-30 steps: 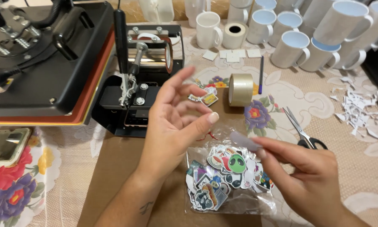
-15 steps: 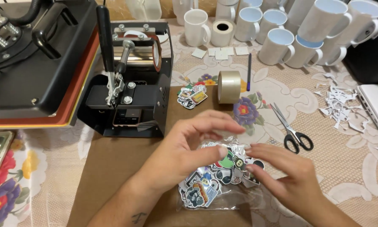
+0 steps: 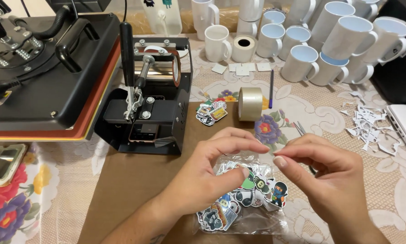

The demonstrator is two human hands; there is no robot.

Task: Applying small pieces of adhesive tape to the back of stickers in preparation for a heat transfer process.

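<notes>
I have my left hand (image 3: 207, 174) and right hand (image 3: 322, 174) pinching the top edge of the clear sticker bag (image 3: 246, 199), which lies on the brown paper (image 3: 135, 180). The mouth seems unopened, though glare hides it; every sticker is inside.

Head view, steeply down, close.

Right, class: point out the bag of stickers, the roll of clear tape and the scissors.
bag of stickers (image 3: 252, 199), head view, middle of the clear bag.
roll of clear tape (image 3: 250, 103), head view, its outer side.
scissors (image 3: 299, 128), head view, the blades; handles hidden behind the right hand.
</notes>
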